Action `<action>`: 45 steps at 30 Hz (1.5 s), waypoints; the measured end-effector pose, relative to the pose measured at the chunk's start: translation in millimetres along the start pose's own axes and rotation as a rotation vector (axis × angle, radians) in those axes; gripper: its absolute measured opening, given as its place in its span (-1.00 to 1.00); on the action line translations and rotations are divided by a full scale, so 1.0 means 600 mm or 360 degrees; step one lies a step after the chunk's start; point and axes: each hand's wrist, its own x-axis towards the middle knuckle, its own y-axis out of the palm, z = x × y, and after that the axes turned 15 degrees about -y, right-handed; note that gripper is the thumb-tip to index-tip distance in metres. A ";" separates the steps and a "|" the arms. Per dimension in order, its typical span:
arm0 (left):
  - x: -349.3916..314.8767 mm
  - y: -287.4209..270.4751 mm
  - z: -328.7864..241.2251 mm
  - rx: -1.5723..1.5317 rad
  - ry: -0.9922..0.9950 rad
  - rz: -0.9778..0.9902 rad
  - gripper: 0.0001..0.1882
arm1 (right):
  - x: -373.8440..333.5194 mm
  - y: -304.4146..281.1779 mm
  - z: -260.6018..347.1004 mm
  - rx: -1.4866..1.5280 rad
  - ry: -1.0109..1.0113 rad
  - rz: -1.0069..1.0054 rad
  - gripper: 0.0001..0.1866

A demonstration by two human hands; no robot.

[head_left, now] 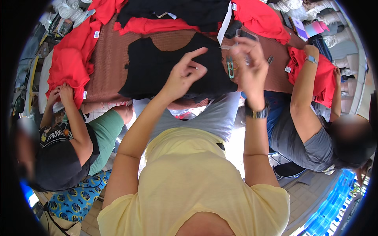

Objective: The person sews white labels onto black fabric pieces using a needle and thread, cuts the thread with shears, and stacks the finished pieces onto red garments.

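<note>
A black garment piece [157, 67] with a curved neckline lies flat on the brown-covered table in front of me. My left hand [186, 74] is raised over its right half. Its index finger points out while the other fingers curl in, and a tiny pale glint shows at the fingertips. My right hand [252, 65], a watch on its wrist, is held up to the right of the garment with bent fingers; motion smears them, and whatever they may hold is hidden. Between my hands lie green thread snips [230, 67] beside the garment's edge.
At left a person handles a red garment [71, 59]; at right another person holds a red garment [321, 74]. More black cloth [177, 15] lies at the far side. Close by are a white strip [225, 25], a black roll [233, 29] and a pink-lidded bottle [316, 28].
</note>
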 end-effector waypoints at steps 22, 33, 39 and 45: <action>-0.310 -0.199 0.065 -0.0005 -0.0927 -0.0238 -0.82 | -0.072 -0.067 0.063 0.1371 0.0813 -0.0336 -0.90; -0.327 -0.245 0.094 0.0017 -0.0985 -0.0310 -0.81 | -0.087 -0.101 0.043 0.0961 0.0709 -0.0375 -0.91; -0.336 -0.264 0.114 0.0113 -0.1099 -0.0319 -0.80 | -0.099 -0.106 0.043 0.0801 0.0752 -0.0372 -0.91; -0.248 -0.247 0.093 0.0611 -0.0972 0.0045 -0.81 | -0.092 -0.041 0.043 0.0699 0.0945 0.0084 -0.88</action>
